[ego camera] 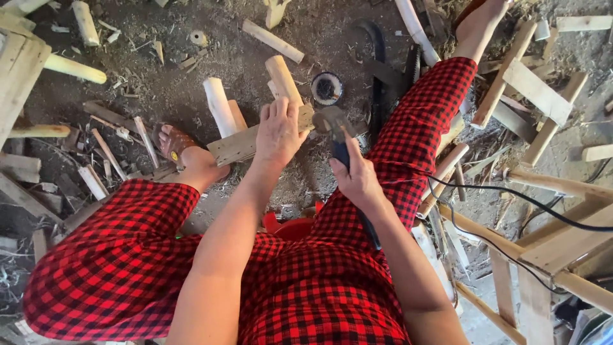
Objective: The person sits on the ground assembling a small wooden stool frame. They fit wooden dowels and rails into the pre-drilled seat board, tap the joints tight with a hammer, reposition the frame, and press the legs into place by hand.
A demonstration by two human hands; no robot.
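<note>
I sit low, in red-and-black checked clothes, legs spread over a dirt floor. My left hand (279, 131) presses down on a flat wooden plank (237, 144) that lies across round pale posts (219, 105). In my right hand (357, 179) I grip the dark blue handle of a small power tool (333, 121); its grey metal head touches the plank's right end beside my left fingers. The tool's black cord (369, 231) runs back under my right wrist. A second round post (283, 78) stands just behind my left hand.
My sandalled left foot (175, 144) rests by the plank's left end. Peeled sticks, offcuts and shavings litter the ground. A round black tin (327, 88) lies ahead. Wooden frames (543, 249) and a black cable (511, 198) crowd the right side; a red seat (290, 227) is under me.
</note>
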